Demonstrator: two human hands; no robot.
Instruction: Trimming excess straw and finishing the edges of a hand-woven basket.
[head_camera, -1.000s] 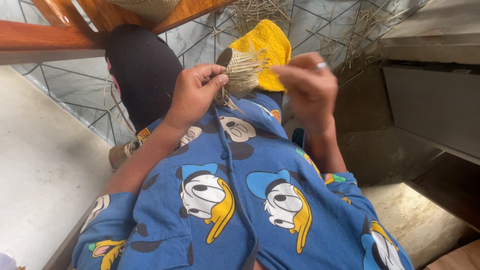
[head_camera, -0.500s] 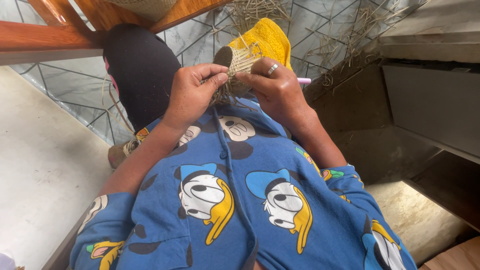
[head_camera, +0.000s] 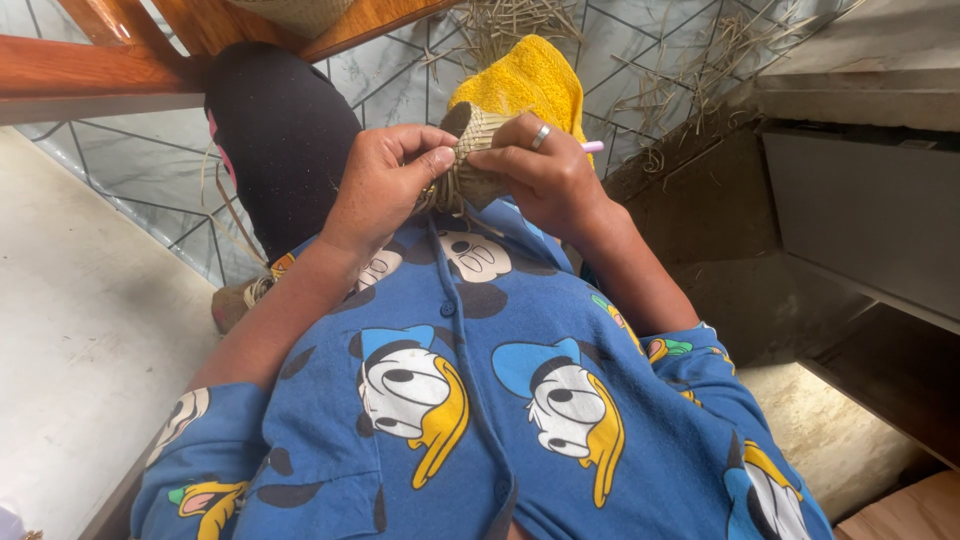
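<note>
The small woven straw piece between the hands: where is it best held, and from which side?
Best by its rounded woven body, pinched from both sides as the left hand and right hand do now. The loose straw ends hang toward the lap, so probably leave that end free.

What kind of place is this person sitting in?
Probably a home craft corner: loose dry straw lies on a pale tiled floor beside a wooden furniture frame, while both hands work a small woven straw piece.
</note>
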